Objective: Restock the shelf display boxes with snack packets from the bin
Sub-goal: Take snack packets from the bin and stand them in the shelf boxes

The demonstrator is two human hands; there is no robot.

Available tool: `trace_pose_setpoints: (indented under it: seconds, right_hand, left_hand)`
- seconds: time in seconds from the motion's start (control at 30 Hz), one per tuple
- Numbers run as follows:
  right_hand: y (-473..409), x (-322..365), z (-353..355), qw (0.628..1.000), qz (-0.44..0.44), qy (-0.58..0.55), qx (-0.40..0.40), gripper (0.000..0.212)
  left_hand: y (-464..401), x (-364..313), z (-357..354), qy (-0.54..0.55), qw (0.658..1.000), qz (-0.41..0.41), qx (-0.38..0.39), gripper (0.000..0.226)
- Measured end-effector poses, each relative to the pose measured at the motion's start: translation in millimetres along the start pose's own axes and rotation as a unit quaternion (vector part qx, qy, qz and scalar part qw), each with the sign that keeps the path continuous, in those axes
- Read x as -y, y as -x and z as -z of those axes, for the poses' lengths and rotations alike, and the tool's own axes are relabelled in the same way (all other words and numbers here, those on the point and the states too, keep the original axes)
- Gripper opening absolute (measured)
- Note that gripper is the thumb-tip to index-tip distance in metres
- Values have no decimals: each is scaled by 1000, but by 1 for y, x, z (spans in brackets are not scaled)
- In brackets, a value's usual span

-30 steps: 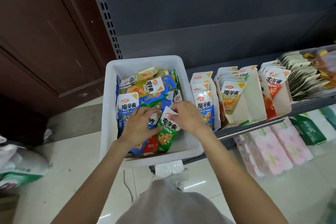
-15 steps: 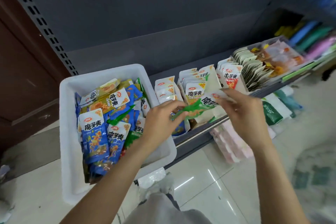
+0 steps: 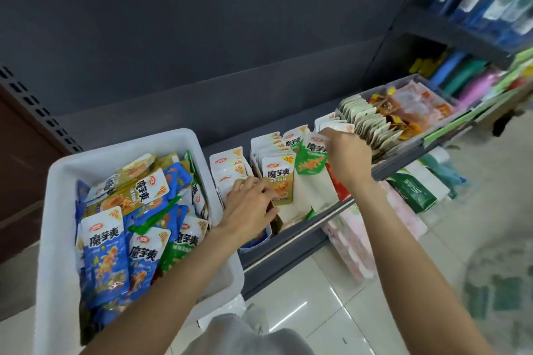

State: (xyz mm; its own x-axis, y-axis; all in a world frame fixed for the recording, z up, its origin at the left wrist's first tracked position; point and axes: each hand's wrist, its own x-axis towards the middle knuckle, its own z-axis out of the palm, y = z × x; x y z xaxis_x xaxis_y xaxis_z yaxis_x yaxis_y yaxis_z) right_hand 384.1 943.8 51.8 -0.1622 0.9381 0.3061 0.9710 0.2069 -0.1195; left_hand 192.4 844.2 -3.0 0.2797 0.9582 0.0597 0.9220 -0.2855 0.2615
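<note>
— Where's the green packet?
— The right hand pinches the green snack packet by its top corner, over the white display box on the shelf.
— And the left hand?
— Fingers loosely curled, resting at the olive packets — beside the white bin

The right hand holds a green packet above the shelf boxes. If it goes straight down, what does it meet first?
Probably the open display box below it: the right hand holds the green packet over that box. Depth is unclear, so the packet may already touch it.
</note>
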Motion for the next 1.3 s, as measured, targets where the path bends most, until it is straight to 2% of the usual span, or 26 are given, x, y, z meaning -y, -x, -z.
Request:
trace_pose_setpoints:
  seconds: [0.07, 0.13, 0.27, 0.4, 0.47, 0.53, 0.57, 0.63, 0.73, 0.83, 0.9, 1.03, 1.1, 1.17, 1.3]
  right_hand:
    - [-14, 1, -18, 999, 23, -1, 45, 35]
    - [-26, 5, -31, 996, 47, -48, 67, 29]
    - [-37, 2, -52, 990, 82, -114, -1, 21]
    - [-24, 1, -47, 977, 13, -191, -91, 22]
    - [-5, 11, -28, 959, -16, -242, -144, 19]
    - [21, 27, -8, 939, -25, -299, -168, 17]
    - [34, 38, 2, 930, -19, -333, -156, 17]
    - [58, 64, 15, 917, 29, -391, -75, 16]
    - [80, 107, 13, 910, 147, -383, 56, 17]
    - [90, 150, -6, 898, 230, -340, 160, 18]
    - [95, 175, -23, 893, 256, -296, 220, 22]
    - [102, 216, -55, 903, 276, -83, 319, 37]
    - [105, 229, -66, 898, 242, -37, 366, 44]
    - [106, 236, -71, 893, 218, -41, 391, 43]
    - [108, 238, -72, 917, 229, -46, 322, 41]
  left_hand:
    - [-3, 1, -2, -2, 1000, -2, 10, 37]
    - [-6, 4, -3, 6, 1000, -8, 11, 35]
    - [-8, 9, -5, 23, 1000, -18, 2, 32]
    - [-7, 11, -3, 49, 998, -24, -8, 31]
    - [-1, 13, 4, 81, 995, -23, -49, 28]
    - [11, 18, 15, 124, 984, -3, -129, 26]
    - [20, 22, 20, 147, 973, 16, -176, 25]
    - [44, 37, 30, 182, 950, 67, -246, 24]
    - [83, 69, 38, 181, 933, 148, -274, 25]
    - [115, 102, 33, 102, 948, 194, -231, 23]
    - [131, 117, 23, 60, 963, 209, -162, 26]
    - [150, 123, 5, 16, 966, 257, 9, 57]
    - [153, 121, 2, -4, 969, 246, 29, 67]
    - [154, 121, 2, -8, 971, 238, 19, 66]
    - [155, 125, 0, 6, 972, 237, -9, 60]
